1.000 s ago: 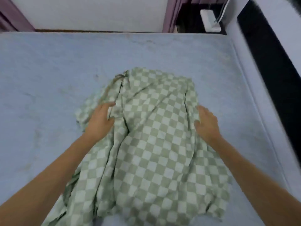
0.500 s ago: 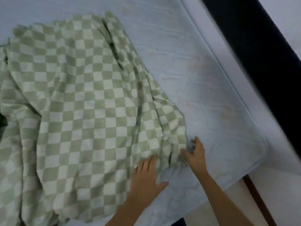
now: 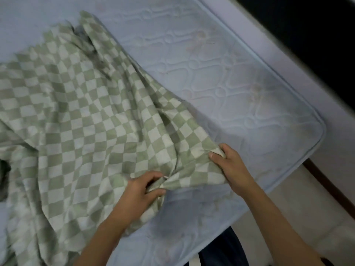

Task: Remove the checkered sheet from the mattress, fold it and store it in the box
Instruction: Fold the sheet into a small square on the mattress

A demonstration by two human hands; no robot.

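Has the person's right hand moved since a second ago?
Yes. The right hand has moved from the middle of the mattress towards its near right corner, where it now grips the edge of the checkered sheet.

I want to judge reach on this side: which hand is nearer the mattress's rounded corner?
Right. The right hand grips the sheet edge just inward of the mattress corner. The left hand grips the sheet farther away, on the far side of the right hand.

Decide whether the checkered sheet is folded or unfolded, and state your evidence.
Unfolded: the checkered sheet lies rumpled across the mattress, no neat layers; the left hand and right hand grip its near edge.
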